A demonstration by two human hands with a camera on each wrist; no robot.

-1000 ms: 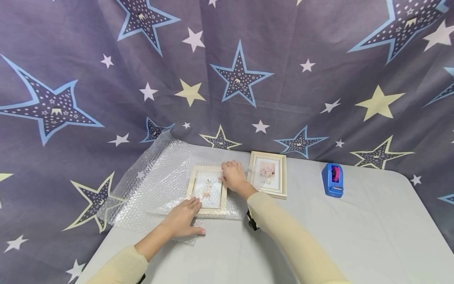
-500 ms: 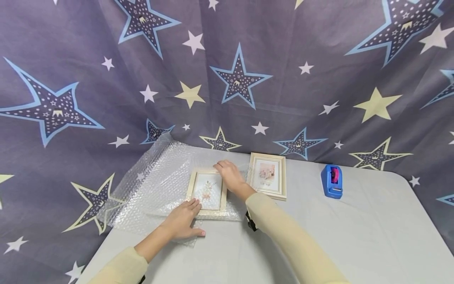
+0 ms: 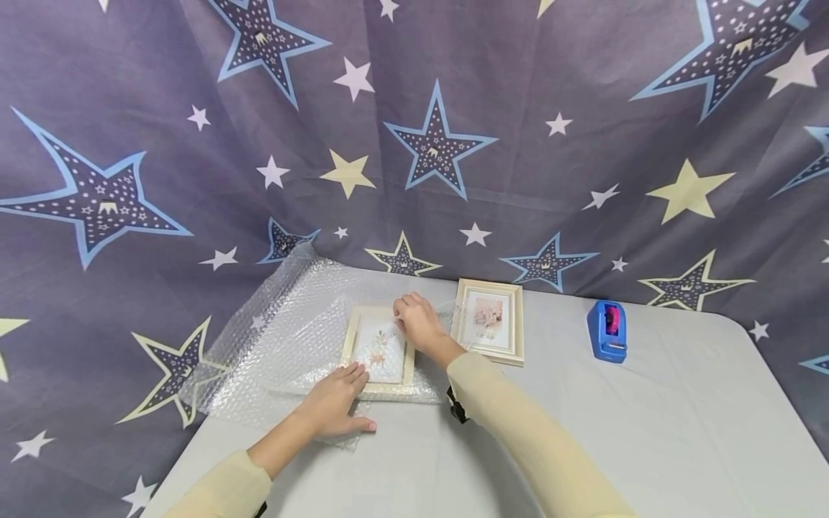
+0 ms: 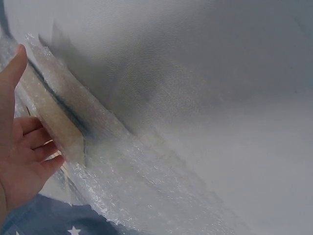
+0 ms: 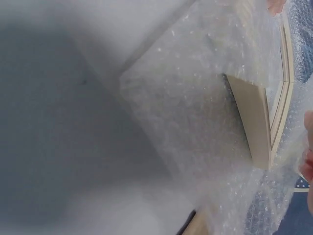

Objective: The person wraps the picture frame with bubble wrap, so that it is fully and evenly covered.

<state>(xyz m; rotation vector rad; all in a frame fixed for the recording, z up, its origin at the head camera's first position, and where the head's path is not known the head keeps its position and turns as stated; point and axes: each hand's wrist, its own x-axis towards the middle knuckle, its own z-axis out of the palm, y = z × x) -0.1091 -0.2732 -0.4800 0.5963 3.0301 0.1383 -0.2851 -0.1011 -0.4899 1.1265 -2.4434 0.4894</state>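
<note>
A cream picture frame [image 3: 408,374] with a floral print lies on a sheet of bubble wrap [image 3: 291,331], part of which is folded over it. My left hand [image 3: 333,403] rests on the frame's near left corner, fingers extended and thumb spread towards the front. In the left wrist view, the left hand [image 4: 24,152] lies along the wrapped side of the frame. At the far right corner, my right hand [image 3: 421,320] has curled fingers pinching the wrap over the frame. The right wrist view shows its fingertips [image 5: 308,169] at the right margin, beside the wrap.
A second cream picture frame [image 3: 518,324] with a pink flower print lies just right of the right hand, slightly overlapped by wrap. Farther right stands a blue tape dispenser [image 3: 606,345] with a pink core. A star-patterned curtain [image 3: 518,216] hangs behind the white table [image 3: 680,403].
The right hand has moved from the frame's right edge to its far right corner, then dipped slightly back towards the frame. The left hand stays in place.
</note>
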